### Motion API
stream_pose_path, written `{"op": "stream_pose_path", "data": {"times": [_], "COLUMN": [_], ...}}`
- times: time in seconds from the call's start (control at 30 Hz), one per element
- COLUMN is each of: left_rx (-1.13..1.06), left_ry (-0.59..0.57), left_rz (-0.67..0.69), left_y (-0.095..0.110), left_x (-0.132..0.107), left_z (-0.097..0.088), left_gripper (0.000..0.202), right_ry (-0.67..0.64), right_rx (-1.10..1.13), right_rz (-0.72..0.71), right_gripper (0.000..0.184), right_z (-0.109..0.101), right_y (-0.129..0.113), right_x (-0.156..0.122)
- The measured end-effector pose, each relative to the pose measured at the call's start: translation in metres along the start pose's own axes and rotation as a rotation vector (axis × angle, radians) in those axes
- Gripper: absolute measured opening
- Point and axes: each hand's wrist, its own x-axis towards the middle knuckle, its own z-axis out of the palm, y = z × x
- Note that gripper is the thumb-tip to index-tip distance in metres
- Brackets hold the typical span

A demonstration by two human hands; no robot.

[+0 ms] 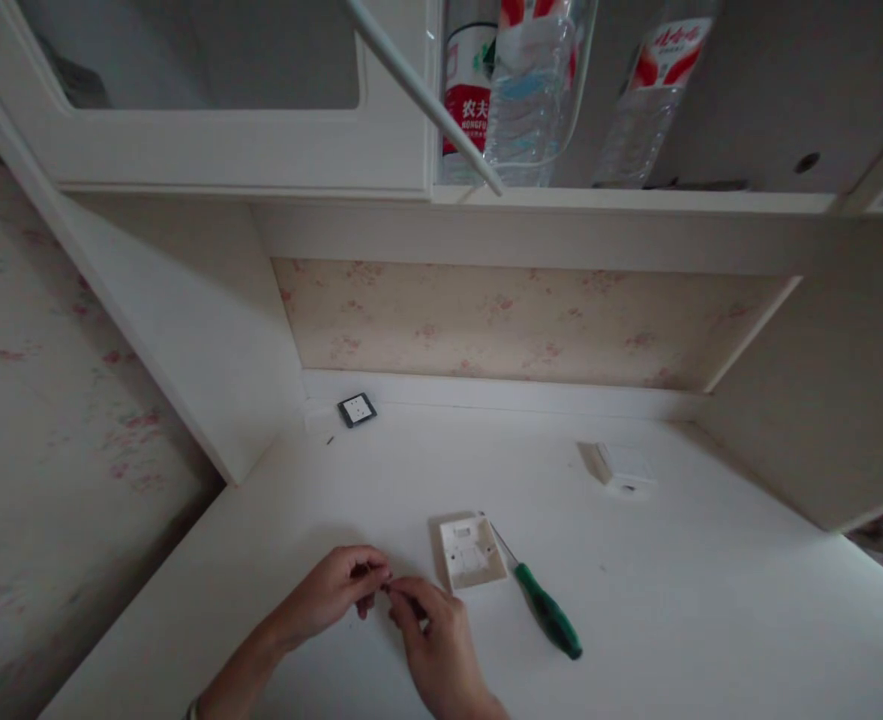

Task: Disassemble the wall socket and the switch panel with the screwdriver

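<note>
My left hand [336,592] and my right hand [433,640] meet low over the white desk [673,620], fingertips pinched together around something too small to make out. Just right of them lies a square white plastic plate [471,550], flat on the desk. A screwdriver with a green handle [542,605] lies beside the plate, its metal tip pointing at the plate's far corner.
A small black square module [356,409] and a tiny screw sit at the back left by the wall. A white plastic box [625,467] lies at the back right. Above, a shelf holds water bottles [531,90], with a cabinet door on the left.
</note>
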Motion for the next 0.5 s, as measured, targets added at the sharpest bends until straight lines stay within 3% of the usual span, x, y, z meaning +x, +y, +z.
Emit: {"op": "stream_pose_path", "data": {"times": [0.13, 0.27, 0.33, 0.4, 0.5], "left_rx": [0.107, 0.249, 0.370, 0.558, 0.778], "left_ry": [-0.058, -0.057, 0.044, 0.259, 0.556], "left_rz": [-0.007, -0.008, 0.000, -0.015, -0.217], "left_y": [0.003, -0.003, -0.013, -0.024, -0.040], "left_x": [-0.005, -0.003, 0.005, 0.016, 0.038], "left_z": [0.000, -0.003, -0.020, -0.049, -0.105], "left_gripper": [0.036, 0.033, 0.034, 0.031, 0.026], "right_ry": [-0.004, -0.089, -0.087, -0.002, 0.224], "right_rx": [-0.013, -0.104, -0.192, -0.322, -0.539], "right_rz": [-0.023, -0.070, -0.071, -0.080, -0.113], "right_gripper": [0.022, 0.023, 0.029, 0.029, 0.025], "right_z": [-0.003, -0.012, -0.027, -0.050, -0.094], "right_y": [-0.001, -0.006, -0.008, -0.006, 0.011], "right_x": [0.000, -0.001, -0.005, -0.011, -0.021]}}
